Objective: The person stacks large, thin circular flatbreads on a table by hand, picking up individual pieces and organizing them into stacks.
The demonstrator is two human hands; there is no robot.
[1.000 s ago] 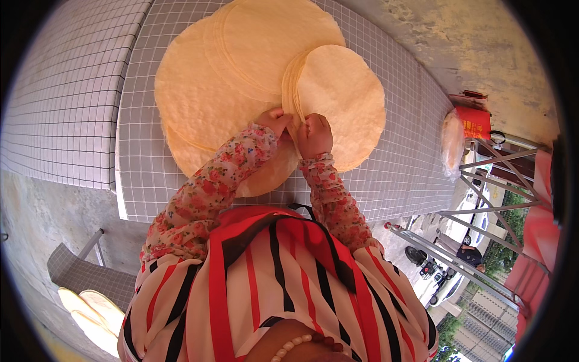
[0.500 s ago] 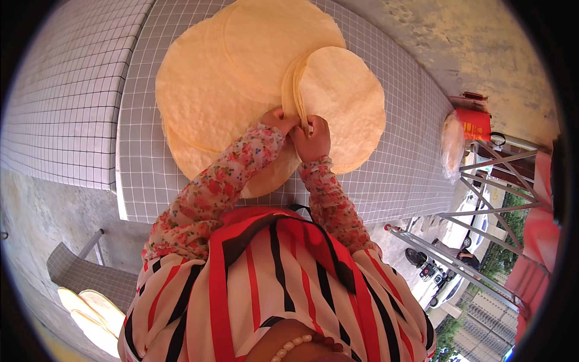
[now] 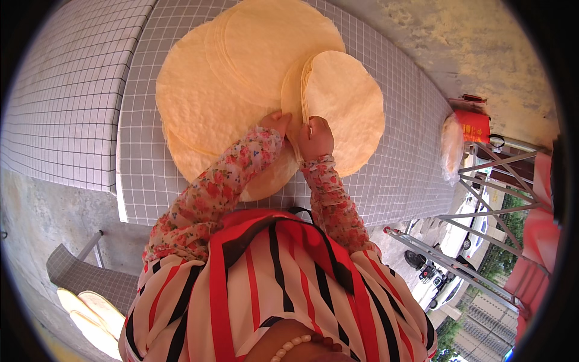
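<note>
Left side first: a broad spread of thin, pale yellow round sheets, flat on the grey checked table. At its near right, the left hand, fingers narrowed at the overlapping right-hand pile (pinching or merely touching, cannot tell). Just beside, the right hand, closed on that pile's near left edge. Seemingly mid-step now: parting layers at the rim! Next, probably, calling for a light, even pinch, no tearing. Farther right, a plastic-wrapped bundle.
</note>
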